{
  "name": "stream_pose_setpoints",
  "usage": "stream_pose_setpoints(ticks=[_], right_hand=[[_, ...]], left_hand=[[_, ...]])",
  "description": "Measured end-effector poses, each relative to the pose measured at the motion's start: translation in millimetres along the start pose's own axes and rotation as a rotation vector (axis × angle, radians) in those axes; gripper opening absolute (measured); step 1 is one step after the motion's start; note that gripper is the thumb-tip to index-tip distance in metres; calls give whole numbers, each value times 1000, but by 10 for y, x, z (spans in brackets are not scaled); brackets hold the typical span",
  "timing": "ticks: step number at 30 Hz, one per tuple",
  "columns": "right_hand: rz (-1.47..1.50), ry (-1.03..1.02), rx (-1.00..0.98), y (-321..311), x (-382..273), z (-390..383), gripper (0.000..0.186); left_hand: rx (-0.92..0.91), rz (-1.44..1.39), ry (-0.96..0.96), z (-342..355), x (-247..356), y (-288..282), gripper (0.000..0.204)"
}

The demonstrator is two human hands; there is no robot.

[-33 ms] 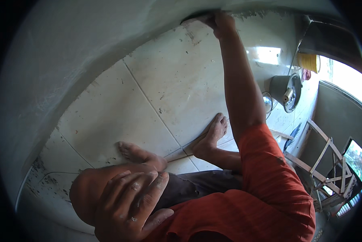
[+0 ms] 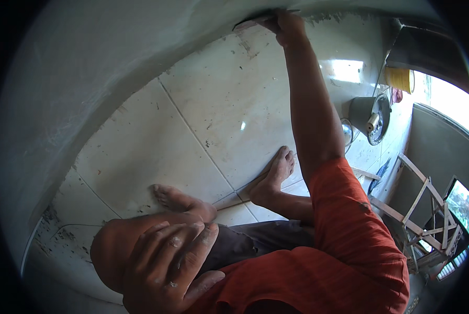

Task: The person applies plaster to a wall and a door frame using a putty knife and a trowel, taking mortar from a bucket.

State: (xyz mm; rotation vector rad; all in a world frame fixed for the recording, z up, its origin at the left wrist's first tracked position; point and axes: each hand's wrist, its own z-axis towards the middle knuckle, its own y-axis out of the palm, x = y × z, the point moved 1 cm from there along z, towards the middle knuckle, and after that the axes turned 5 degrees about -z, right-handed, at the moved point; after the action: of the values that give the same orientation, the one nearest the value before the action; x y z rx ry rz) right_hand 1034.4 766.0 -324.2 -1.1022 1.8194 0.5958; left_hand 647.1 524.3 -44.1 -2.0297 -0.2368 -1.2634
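My right arm reaches far forward, and my right hand (image 2: 289, 30) is closed round a plastering trowel (image 2: 251, 22). The trowel's thin dark blade lies along the foot of the grey plastered wall (image 2: 109, 63), where it meets the tiled floor (image 2: 218, 104). My fingers partly hide its handle. At the lower left, my left hand (image 2: 171, 261) rests over my bent left knee, empty. Its fingers are loosely bent and a little apart, with pale specks of dried material on them.
To the right stand a grey bucket (image 2: 361, 112) with a wooden-handled tool (image 2: 373, 122) at its mouth, a clear round container (image 2: 346, 133) and a yellow bucket (image 2: 399, 80). A wooden frame (image 2: 415, 225) stands at the lower right. My bare feet are on the smeared tiles.
My right hand has shifted very slightly with the trowel, and a thin dark end now shows to the right of the hand. My left hand stays on the knee.
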Motion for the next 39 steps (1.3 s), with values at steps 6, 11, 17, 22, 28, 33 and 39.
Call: stream_pose_setpoints(ticks=[6,11,17,22,28,33,39], right_hand=[[132,-166,9,-508,-251,-741,11],[-130,-603,413,-919,448,-193,12],[-263,-636,454,-181,669,-473,40],[-237,-675,357,324,986,-1019,47],[-243,-613,228,893,1350,-1637,50],[-254,-432,69,1275,1463,-2130,49],[-166,-342,10,1293,1608,-2430,46]], left_hand=[[-17,12,-7,50,28,-46,55],[-76,32,52,101,-17,5,57],[-159,202,-92,83,76,23,58],[156,-349,-499,82,209,227,57],[161,-349,-462,89,288,271,58],[286,-502,-622,24,330,351,60],[-12,-207,-316,-17,175,55,58]])
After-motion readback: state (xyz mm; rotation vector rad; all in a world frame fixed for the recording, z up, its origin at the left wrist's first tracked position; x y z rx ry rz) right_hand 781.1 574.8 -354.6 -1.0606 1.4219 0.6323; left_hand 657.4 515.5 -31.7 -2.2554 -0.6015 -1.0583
